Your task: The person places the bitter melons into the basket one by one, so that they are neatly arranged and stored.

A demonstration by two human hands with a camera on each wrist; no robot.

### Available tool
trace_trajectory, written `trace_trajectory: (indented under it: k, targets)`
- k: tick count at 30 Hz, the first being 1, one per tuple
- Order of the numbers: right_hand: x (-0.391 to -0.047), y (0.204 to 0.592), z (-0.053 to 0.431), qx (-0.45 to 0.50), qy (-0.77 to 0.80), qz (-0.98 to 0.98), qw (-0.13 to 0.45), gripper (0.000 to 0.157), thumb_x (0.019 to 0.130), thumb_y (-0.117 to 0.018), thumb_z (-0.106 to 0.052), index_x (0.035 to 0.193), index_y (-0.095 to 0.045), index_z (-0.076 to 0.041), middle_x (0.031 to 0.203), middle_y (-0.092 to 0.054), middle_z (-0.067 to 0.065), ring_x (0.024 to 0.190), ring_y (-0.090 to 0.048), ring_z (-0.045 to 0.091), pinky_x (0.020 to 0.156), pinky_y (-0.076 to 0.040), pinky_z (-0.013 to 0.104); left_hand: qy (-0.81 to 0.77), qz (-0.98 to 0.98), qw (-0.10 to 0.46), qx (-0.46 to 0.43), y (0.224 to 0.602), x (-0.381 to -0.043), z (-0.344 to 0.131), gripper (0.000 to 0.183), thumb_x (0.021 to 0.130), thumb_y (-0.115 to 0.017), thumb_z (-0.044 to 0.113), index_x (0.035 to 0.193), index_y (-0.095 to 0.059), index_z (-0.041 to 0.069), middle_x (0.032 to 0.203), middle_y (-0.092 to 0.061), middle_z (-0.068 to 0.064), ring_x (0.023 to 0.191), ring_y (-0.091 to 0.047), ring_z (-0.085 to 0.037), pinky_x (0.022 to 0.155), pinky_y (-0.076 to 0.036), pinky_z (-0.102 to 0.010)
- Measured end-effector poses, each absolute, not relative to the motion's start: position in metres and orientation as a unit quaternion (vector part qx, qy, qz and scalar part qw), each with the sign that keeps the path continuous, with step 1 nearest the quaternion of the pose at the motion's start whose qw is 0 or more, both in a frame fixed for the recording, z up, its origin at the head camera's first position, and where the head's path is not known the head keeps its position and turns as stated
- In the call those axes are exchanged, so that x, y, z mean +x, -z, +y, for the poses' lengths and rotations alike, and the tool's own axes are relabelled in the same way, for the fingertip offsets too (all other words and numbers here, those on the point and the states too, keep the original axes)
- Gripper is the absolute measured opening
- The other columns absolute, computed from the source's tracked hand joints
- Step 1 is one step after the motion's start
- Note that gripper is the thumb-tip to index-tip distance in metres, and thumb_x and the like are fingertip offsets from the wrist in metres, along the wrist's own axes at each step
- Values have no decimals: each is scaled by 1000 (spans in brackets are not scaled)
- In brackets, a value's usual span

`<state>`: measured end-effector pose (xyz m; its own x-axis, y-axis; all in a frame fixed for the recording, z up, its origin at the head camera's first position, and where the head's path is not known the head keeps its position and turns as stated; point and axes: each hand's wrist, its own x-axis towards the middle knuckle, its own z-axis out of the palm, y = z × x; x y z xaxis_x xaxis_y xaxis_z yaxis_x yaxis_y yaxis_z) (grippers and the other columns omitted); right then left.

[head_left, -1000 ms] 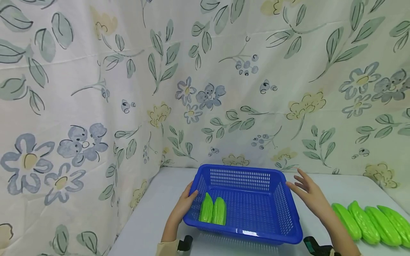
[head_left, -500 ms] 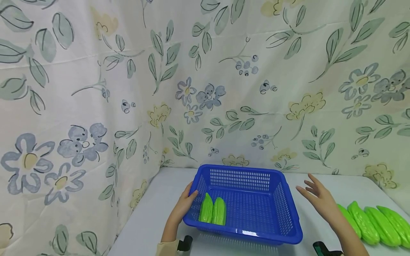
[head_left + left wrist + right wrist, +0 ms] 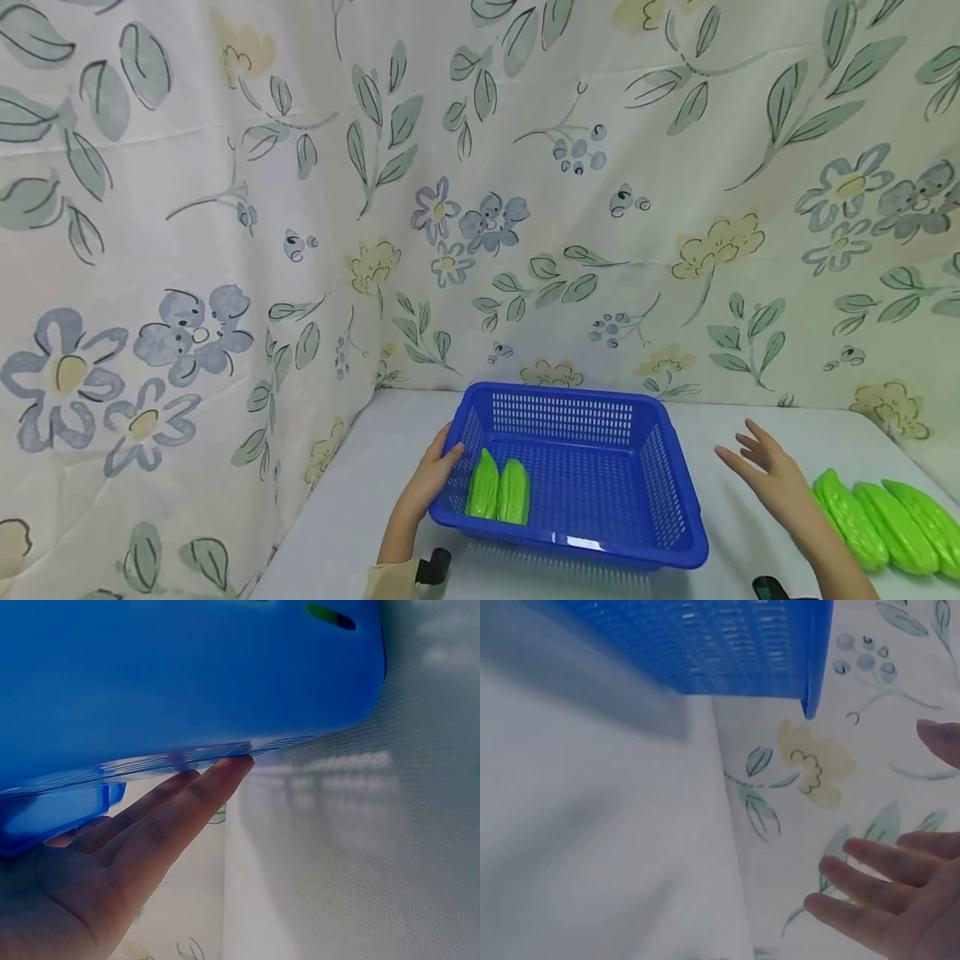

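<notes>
My left hand [image 3: 429,473] holds the left side of a blue plastic basket [image 3: 557,542], thumb at the rim and fingers on the outside. In the left wrist view, the fingers [image 3: 187,802] extend along the basket's lower edge. Two bright green, ridged vegetables that look like bitter melons, one on the left [image 3: 483,485] and one beside it [image 3: 513,493], lie in the basket's left part. To the right of the basket, my right hand [image 3: 774,477] is in the air, holding nothing. Its fingers [image 3: 870,885] are spread and apart from the basket in the right wrist view.
Several more green melons [image 3: 896,527] lie side by side on the white table [image 3: 397,417] at the right, partly behind my right forearm. A floral cloth [image 3: 555,250] hangs behind the table and along its left side.
My right hand has moved away from the basket's right rim, rightward and slightly down, toward the melons on the table. The left hand and the basket have stayed in place.
</notes>
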<state>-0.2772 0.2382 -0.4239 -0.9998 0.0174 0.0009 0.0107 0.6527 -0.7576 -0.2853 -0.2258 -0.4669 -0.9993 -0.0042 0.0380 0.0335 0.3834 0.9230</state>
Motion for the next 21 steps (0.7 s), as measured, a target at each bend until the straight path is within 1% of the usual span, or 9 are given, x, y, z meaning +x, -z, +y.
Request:
trace_trajectory:
  k: [5, 13, 21]
  targets:
    - [-279, 431, 251, -21, -413, -910, -3, 95, 100, -48, -47, 151, 10, 8, 147, -18, 45, 134, -23, 63, 103, -31, 71, 557, -830, 20, -9, 466, -286, -225, 59, 103, -45, 25, 154, -23, 2, 156, -28, -28, 144, -23, -53, 110, -23, -72]
    - [-278, 439, 273, -40, -401, -915, -15, 97, 100, -45, -50, 149, 13, 10, 146, -16, 47, 134, -18, 64, 104, -24, 75, 552, -833, 18, -6, 469, -289, -227, 59, 103, -45, 25, 153, -24, 2, 157, -27, -28, 144, -22, -53, 111, -21, -72]
    - [-276, 447, 291, -60, -392, -917, -29, 99, 99, -44, -53, 148, 16, 10, 147, -12, 46, 134, -17, 63, 105, -22, 74, 552, -833, 18, -6, 471, -289, -227, 58, 103, -44, 24, 153, -24, 2, 157, -27, -28, 144, -22, -52, 111, -21, -72]
